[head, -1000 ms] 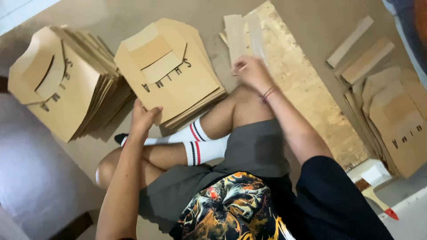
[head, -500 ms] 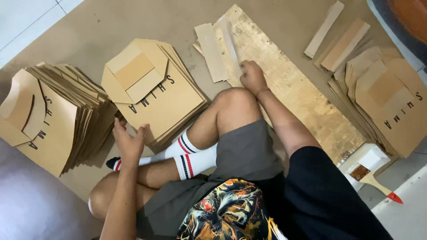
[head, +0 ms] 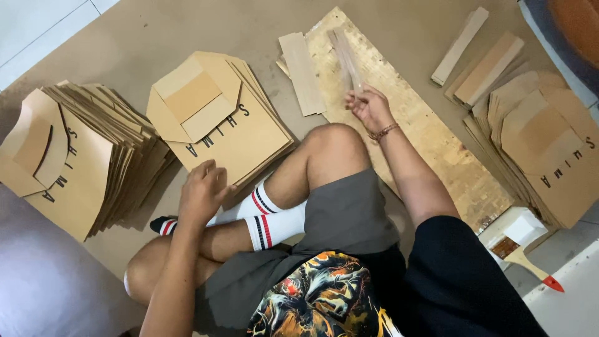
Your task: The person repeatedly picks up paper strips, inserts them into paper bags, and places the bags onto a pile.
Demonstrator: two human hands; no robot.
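The right hand (head: 369, 107) pinches a thin blurred cardboard strip (head: 347, 57) over the far chipboard plank (head: 424, 137) — it may slip. The left hand (head: 201, 193), fingers curled, rests on the near stack of brown paper bags (head: 249, 137).

1. Fanned stack of brown paper bags (head: 81, 162): lies at far left on the floor.
2. Second stack of folded bags (head: 549, 156): lies at far right.
3. Cardboard strips (head: 483, 56): lie near the top right, just beside the right stack.
4. Brush with a red-tipped wooden handle (head: 524, 259): rests against a white container (head: 515, 226).
5. Brown paper sheet (head: 156, 31): covers the floor.
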